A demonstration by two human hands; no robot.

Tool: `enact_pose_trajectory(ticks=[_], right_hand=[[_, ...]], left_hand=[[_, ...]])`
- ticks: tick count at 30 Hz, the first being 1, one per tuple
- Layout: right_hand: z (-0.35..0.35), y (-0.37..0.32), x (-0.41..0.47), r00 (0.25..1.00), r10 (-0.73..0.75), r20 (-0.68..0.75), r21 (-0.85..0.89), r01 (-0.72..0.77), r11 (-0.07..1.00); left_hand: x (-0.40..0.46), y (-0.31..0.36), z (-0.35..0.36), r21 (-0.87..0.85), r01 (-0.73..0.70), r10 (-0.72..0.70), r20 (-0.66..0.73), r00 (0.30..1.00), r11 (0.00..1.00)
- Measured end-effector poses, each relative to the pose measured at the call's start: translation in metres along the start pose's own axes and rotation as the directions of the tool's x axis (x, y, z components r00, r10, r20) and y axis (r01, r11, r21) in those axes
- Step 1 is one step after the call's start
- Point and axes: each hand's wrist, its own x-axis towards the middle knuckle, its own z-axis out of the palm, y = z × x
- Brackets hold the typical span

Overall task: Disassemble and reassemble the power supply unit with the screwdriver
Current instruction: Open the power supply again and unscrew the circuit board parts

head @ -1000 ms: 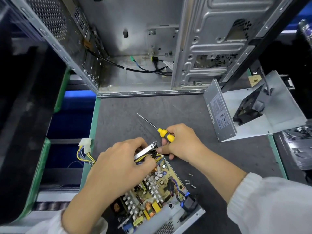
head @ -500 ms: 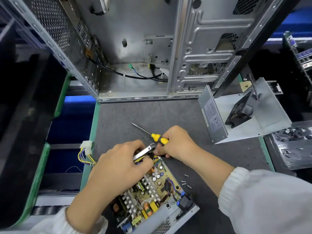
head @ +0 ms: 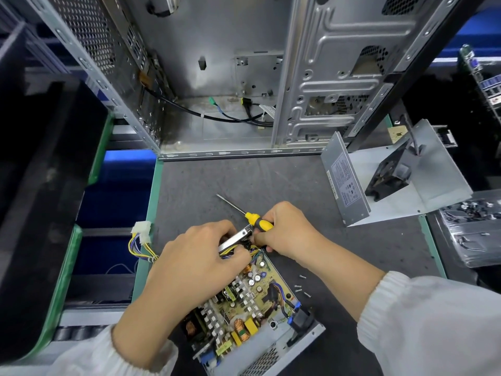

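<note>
An open computer case (head: 244, 77) stands on the grey mat (head: 244, 180).

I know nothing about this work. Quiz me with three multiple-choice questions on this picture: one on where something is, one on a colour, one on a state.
1. Where does the removed cover with the fan lie?
A) right of the hands
B) inside the computer case
C) on the circuit board

2. What colour is the screwdriver handle?
A) red
B) yellow and black
C) green

3. How is the power supply unit?
A) closed
B) open, board exposed
C) mounted in the case

Answers:
1 A, it rests at the mat's right edge.
2 B, seen in the right hand.
3 B, components show beside the left hand.
</note>
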Motion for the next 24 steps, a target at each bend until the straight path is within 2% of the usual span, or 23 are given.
enact_pose_trajectory(ticks=[14, 21, 24], right_hand=[[-0.003, -0.001, 0.001, 0.998, 0.001, 0.056, -0.036, 0.001, 0.999], [-0.009, 0.001, 0.003, 0.987, 0.072, 0.143, 0.076, -0.084, 0.994], [-0.018, 0.002, -0.002, 0.991, 0.038, 0.131, 0.093, -0.05, 0.994]], left_hand=[[0.001, 0.001, -0.001, 0.004, 0.001, -0.001, -0.003, 1.0, 1.0], [-0.001, 0.001, -0.002, 0.002, -0.003, 0.003, 0.013, 1.0, 1.0], [0.0, 0.001, -0.002, 0.003, 0.005, -0.005, 0.01, 1.0, 1.0]])
